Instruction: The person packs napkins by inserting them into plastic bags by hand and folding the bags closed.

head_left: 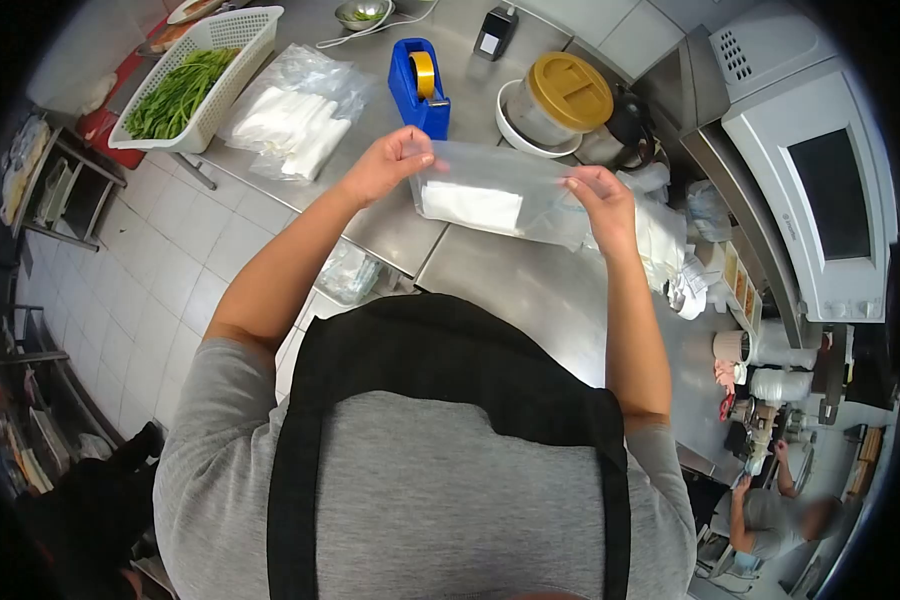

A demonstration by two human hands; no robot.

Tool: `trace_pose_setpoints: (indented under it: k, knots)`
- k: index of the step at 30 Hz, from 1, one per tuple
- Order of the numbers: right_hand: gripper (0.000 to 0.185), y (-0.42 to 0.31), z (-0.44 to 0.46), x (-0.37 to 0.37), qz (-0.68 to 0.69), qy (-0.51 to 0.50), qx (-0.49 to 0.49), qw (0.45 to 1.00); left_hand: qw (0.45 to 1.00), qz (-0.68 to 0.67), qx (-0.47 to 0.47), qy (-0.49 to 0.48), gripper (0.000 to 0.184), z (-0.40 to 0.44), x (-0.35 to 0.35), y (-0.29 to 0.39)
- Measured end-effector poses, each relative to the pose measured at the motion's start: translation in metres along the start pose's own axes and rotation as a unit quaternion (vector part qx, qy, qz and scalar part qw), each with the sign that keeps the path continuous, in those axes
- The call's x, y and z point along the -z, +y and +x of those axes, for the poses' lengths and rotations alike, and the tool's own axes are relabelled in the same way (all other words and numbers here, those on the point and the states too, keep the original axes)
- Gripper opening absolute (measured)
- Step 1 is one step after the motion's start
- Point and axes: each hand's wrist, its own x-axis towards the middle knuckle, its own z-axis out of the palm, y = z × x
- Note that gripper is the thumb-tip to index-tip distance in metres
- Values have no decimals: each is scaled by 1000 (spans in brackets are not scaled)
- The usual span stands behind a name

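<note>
A clear plastic bag (550,212) with a white folded item (472,206) inside is stretched between my hands over the steel counter (500,290). My left hand (390,165) pinches its upper left corner, fingers closed. At the upper right corner, my right hand (604,205) grips the plastic between thumb and fingers. Just beyond the bag stands a blue tape dispenser (406,85) with a yellow roll. To the left of it lie white rolled items in clear plastic (295,120).
A white basket of green vegetables (250,60) sits at the far left. Behind my right hand are a tub with a yellow lid (570,90) and a black container (495,32). A microwave (820,190) is at the right. Another person (775,520) works at lower right.
</note>
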Motion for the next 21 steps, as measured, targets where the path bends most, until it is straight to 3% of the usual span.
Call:
trace_pose_setpoints:
  k: [2, 5, 8, 11, 12, 14, 17, 19, 20, 21]
  knots:
    - [16, 3, -12, 9, -63, 59, 72, 994, 999, -6, -36, 16, 5, 3, -14, 9]
    - [19, 19, -39, -17, -130, 106, 151, 974, 987, 133, -85, 2, 7, -14, -6, 28]
    - [25, 77, -62, -30, -296, 40, 258, 919, 955, 285, -73, -43, 5, -42, 6, 13]
    - [36, 112, -88, -47, -274, -59, 233, 931, 927, 371, -7, -59, 5, -76, 10, -30]
    - [39, 111, -96, -54, -267, -71, 221, 935, 944, 329, 1, -40, 17, -84, 7, -34]
    - [51, 114, -97, -56, -270, -80, 222, 933, 922, 379, -64, -40, 25, -88, 7, -42]
    - [49, 118, -85, -46, -263, -108, 224, 932, 914, 396, -87, -30, 34, -92, 6, -47]
    - [43, 138, -77, -34, -65, -64, 79, 993, 914, 396, -91, -23, 30, -90, 4, -47]
    - [39, 149, -71, -29, 36, -39, 5, 999, 912, 399, -90, -19, 29, -89, 3, -47]
    - [36, 148, -60, -28, 48, -11, -5, 999, 911, 402, -90, -15, 27, -89, 3, -48]
